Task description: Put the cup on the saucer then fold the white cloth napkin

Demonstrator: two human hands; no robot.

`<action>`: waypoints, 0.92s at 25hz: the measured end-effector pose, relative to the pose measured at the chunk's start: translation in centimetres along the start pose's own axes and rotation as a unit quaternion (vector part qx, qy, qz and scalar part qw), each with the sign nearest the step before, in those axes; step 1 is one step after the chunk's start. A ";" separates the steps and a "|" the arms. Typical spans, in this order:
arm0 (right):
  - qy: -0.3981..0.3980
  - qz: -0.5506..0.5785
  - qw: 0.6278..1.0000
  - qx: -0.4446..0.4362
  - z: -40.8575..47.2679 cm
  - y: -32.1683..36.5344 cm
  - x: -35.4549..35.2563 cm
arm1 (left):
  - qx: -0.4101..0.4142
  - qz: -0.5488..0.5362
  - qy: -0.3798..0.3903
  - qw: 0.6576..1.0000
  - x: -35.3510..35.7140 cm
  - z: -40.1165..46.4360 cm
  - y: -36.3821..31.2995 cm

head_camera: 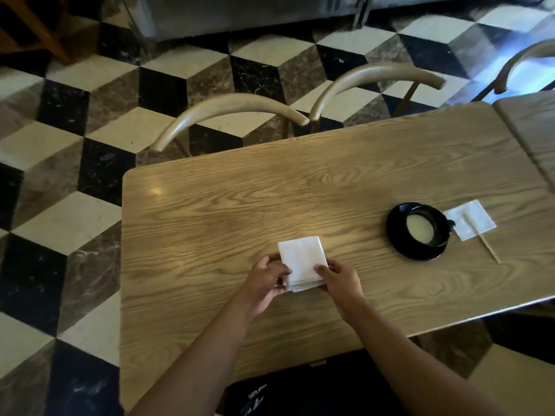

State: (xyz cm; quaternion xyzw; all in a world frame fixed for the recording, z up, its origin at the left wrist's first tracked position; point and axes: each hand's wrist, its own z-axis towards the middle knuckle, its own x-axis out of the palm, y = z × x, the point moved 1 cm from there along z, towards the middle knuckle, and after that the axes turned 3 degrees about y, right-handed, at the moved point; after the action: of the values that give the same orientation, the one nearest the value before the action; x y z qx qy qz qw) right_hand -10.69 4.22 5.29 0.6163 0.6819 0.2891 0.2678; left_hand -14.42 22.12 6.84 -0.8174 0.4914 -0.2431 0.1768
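A white cloth napkin (301, 261) lies folded into a small square near the middle of the wooden table (300, 190). My left hand (267, 282) grips its near left corner, and my right hand (338, 279) pinches its near right corner, thumb on top. The stacked layers show along the near edge between my hands. At the right, a black cup (424, 226) with a pale inside stands on a black saucer (405, 250).
A small white paper napkin (477, 219) with a wooden stir stick (488, 249) across it lies just right of the saucer. Two curved wooden chair backs (228, 111) stand beyond the far table edge. A second table (531, 127) adjoins at the right.
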 end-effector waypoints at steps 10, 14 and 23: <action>0.059 0.020 0.998 0.010 3.1 2.2 -10.1 | -0.002 0.035 -0.034 0.999 10.3 3.6 -0.1; -0.012 -0.034 0.999 0.013 4.8 2.8 -12.7 | 0.026 0.112 -0.068 0.991 13.5 5.7 0.1; -0.105 -0.164 0.980 0.040 5.7 3.8 -13.4 | 0.063 0.277 -0.174 0.943 15.8 7.4 0.4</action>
State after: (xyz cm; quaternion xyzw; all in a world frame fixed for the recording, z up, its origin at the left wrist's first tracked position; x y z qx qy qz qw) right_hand -2.68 -8.43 4.24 0.5328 0.7528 0.1474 0.3573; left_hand -4.19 8.27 4.08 -0.6657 0.6437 -0.0693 0.3709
